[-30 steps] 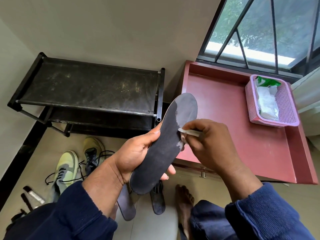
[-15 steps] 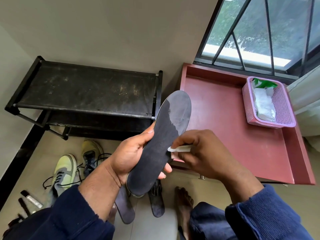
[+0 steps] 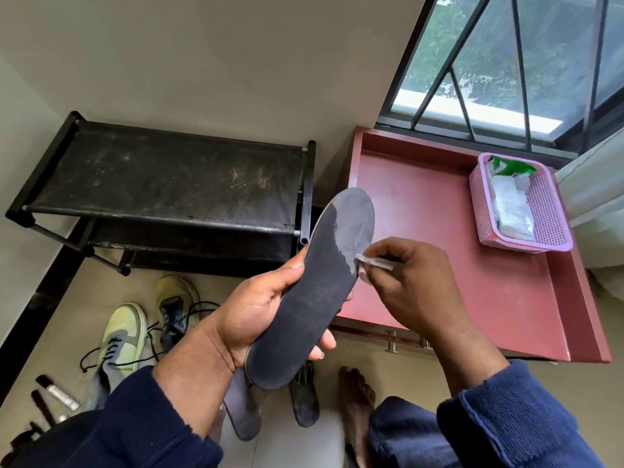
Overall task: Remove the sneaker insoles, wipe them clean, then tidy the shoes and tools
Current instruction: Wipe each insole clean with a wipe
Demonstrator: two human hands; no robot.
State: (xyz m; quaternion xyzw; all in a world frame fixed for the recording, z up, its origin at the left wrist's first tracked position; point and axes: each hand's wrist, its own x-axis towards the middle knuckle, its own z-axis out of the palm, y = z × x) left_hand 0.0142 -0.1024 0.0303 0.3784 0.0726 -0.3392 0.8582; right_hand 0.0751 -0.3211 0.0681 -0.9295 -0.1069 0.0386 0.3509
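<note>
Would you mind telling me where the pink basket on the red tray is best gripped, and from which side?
Grip the pink basket by its near short rim, reaching from the tray's open front edge. The rim is a firm lip above perforated walls; packets fill the inside, and the window and raised red tray wall crowd the far side.

Plain beige wall (image 3: pixel 209 62) behind a black two-tier rack (image 3: pixel 162 184), beside a red cabinet top (image 3: pixel 422 238) under a barred window (image 3: pixel 526 59) letting in daylight; pale tiled floor (image 3: pixel 74 319) with dark skirting (image 3: pixel 37 309)
</note>
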